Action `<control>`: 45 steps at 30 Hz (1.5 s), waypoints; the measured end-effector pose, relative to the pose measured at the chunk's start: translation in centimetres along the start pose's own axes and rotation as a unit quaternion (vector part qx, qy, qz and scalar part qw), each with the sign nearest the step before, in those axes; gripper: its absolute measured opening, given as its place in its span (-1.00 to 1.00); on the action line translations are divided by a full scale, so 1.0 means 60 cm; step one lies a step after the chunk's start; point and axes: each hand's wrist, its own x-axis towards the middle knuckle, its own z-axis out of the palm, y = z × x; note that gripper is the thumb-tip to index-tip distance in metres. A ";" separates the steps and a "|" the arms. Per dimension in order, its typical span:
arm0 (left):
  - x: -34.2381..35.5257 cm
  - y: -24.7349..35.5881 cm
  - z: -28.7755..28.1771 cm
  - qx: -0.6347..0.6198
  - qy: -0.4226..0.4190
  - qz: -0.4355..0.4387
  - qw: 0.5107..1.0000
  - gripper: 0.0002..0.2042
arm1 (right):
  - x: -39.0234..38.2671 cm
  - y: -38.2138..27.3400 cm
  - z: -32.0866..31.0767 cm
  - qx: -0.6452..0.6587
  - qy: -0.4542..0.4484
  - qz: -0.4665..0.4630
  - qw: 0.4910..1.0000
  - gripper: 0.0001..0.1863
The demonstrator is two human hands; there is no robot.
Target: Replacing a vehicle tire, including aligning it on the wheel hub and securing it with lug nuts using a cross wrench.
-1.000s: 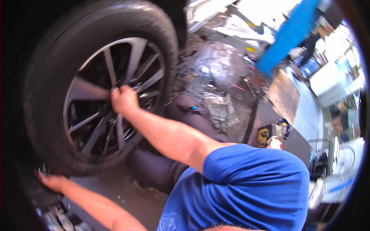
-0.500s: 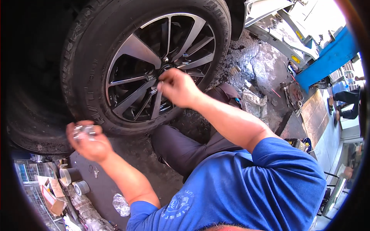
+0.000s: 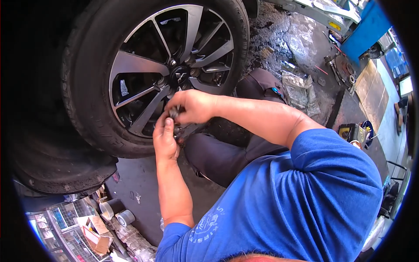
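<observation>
A car wheel (image 3: 80, 100) with a dark tire and silver-and-black spokes fills the upper left, beside a dark wheel arch (image 3: 56, 168). My right hand (image 3: 190, 107) is in front of the lower spokes, its fingers pinched on a small metal nut (image 3: 174, 112). Just below it my left hand (image 3: 165, 137) is curled round a few more metal nuts, partly hidden behind the fingers. The two hands are close together, below the hub (image 3: 179, 76).
A blue lift post (image 3: 364, 26) stands at upper right. A brake disc (image 3: 345, 70), crumpled foil (image 3: 297, 91), cardboard (image 3: 371, 94) and a toolbox (image 3: 349, 135) lie rightward. A person's leg (image 3: 401, 113) shows far right. Containers (image 3: 124, 218) and boxes (image 3: 91, 231) sit lower left.
My left hand has come up from the tire's lower left to meet my right hand, which has drawn away from the hub toward it. The view has shifted.
</observation>
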 end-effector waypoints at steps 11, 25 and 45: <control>0.029 0.188 -0.194 0.217 0.484 0.563 0.634 -0.62 | 0.064 0.082 0.033 0.485 0.280 0.288 0.777 -0.65; 0.120 0.219 -0.238 0.289 0.564 0.550 0.545 -0.67 | 0.116 0.079 0.066 0.466 0.377 0.254 0.759 -0.67; 0.114 0.209 -0.252 0.286 0.552 0.522 0.585 -0.67 | 0.134 0.080 0.087 0.105 0.400 0.298 0.860 -0.73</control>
